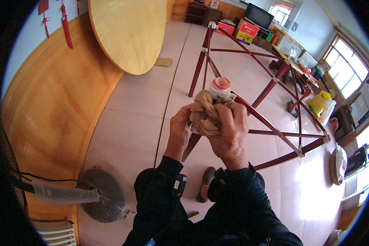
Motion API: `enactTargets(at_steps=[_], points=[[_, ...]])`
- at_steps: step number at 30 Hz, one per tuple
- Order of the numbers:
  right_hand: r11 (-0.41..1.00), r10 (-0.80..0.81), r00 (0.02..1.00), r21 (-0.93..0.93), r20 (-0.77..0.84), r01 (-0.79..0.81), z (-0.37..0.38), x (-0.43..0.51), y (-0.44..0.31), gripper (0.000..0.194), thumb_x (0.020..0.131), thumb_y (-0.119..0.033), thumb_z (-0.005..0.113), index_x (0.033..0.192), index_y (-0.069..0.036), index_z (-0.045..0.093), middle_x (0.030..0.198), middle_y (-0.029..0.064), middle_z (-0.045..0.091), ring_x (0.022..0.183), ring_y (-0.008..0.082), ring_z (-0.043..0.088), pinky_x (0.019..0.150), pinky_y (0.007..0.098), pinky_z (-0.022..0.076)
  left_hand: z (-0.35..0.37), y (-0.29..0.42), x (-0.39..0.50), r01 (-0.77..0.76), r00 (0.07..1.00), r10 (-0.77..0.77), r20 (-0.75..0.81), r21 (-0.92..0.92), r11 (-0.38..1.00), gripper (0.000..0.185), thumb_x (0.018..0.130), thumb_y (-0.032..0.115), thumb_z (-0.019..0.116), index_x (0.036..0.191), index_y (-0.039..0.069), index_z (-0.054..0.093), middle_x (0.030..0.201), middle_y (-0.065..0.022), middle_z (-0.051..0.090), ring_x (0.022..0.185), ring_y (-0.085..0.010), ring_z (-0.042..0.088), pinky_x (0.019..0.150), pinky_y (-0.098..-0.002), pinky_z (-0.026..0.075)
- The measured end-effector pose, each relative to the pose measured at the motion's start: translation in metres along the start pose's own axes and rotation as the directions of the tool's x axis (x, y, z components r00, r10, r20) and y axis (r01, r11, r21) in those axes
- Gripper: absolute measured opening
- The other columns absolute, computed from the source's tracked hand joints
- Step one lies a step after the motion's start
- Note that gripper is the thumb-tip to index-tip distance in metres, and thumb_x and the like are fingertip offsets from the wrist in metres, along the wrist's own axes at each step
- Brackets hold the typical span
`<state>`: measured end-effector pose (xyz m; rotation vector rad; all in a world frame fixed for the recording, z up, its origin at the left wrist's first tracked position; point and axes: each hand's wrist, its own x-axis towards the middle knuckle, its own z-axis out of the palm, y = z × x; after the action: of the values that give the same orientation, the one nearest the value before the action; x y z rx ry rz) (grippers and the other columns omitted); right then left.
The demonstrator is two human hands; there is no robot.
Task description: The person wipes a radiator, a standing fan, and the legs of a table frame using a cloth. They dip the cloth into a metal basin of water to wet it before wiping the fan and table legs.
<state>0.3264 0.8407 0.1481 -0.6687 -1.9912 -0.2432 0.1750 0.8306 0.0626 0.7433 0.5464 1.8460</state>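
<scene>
A crumpled brown cloth (204,117) is bunched between my two hands, around the lower part of a white plastic corner fitting (219,89) with a red rim. My left hand (181,126) presses the cloth from the left side. On the right, my right hand (230,129) grips it with bent fingers. The fitting sits at the near corner of a folding frame of dark red metal bars (261,118), which stands on the floor and spreads away to the right with crossed bars and pale joints.
A round wooden tabletop (132,30) leans on the wood-panelled wall at the left. Below it, a round stand base (103,195) with a wrapped pole rests near the radiator (57,232). Bags (319,104), cartons (247,30) and a basket (338,166) lie beyond the frame.
</scene>
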Motion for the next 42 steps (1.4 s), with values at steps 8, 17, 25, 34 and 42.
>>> enactTargets(at_steps=[8,17,25,34,42], points=[[0.973,0.203,0.868,0.002,0.453,-0.229,0.016,-0.054,-0.003,0.048,0.076,-0.011,0.083,0.121,-0.006,0.068,0.115,0.0212,0.060,0.105,0.0426,0.063,0.080,0.0518,0.0571,0.002,-0.001,-0.015,-0.175,0.941,0.294,-0.165,0.506,0.845,0.052,0.113,0.047,0.057,0.122,-0.003,0.070,0.110,-0.0118,0.073,0.105,-0.0206,0.069,0.095,-0.0359,0.055],[0.921,0.166,0.949,0.302,0.268,-0.246,-0.006,-0.039,-0.008,0.063,0.078,-0.002,0.081,0.137,-0.003,0.057,0.118,0.0194,0.064,0.109,0.0447,0.065,0.089,0.0501,0.0582,0.001,0.008,-0.068,0.021,0.997,0.014,-0.071,0.462,0.887,0.046,0.111,0.039,0.064,0.137,0.002,0.062,0.125,-0.0099,0.069,0.117,-0.0197,0.066,0.103,-0.0357,0.054],[0.842,0.010,0.865,0.462,0.502,-0.278,-0.001,-0.047,-0.017,0.067,0.079,-0.007,0.079,0.142,-0.003,0.055,0.128,0.0226,0.069,0.118,0.0434,0.069,0.096,0.0518,0.0584,-0.016,-0.004,-0.088,0.340,0.920,-0.379,-0.101,-0.276,0.899,0.060,0.107,0.048,0.064,0.149,0.007,0.051,0.142,-0.0132,0.061,0.133,-0.0276,0.064,0.115,-0.0435,0.055],[0.635,0.182,0.858,0.609,0.480,-0.475,-0.033,-0.030,0.043,0.051,0.090,-0.015,0.085,0.133,0.002,0.065,0.122,0.0244,0.074,0.107,0.0389,0.076,0.094,0.0440,0.0623,0.018,0.016,-0.072,0.049,0.976,-0.060,-0.208,-0.058,0.997,0.037,0.099,0.006,0.066,0.136,0.001,0.060,0.124,-0.0124,0.069,0.114,-0.0239,0.073,0.102,-0.0386,0.062],[0.630,0.265,0.881,0.621,0.393,-0.467,0.004,-0.039,0.050,0.050,0.097,-0.002,0.071,0.144,0.003,0.054,0.129,0.0296,0.071,0.112,0.0465,0.074,0.095,0.0483,0.0614,0.054,0.050,-0.001,-0.307,0.905,0.415,-0.098,0.527,0.793,0.042,0.097,0.001,0.074,0.137,0.002,0.062,0.126,-0.0078,0.070,0.107,-0.0169,0.072,0.093,-0.0325,0.061]])
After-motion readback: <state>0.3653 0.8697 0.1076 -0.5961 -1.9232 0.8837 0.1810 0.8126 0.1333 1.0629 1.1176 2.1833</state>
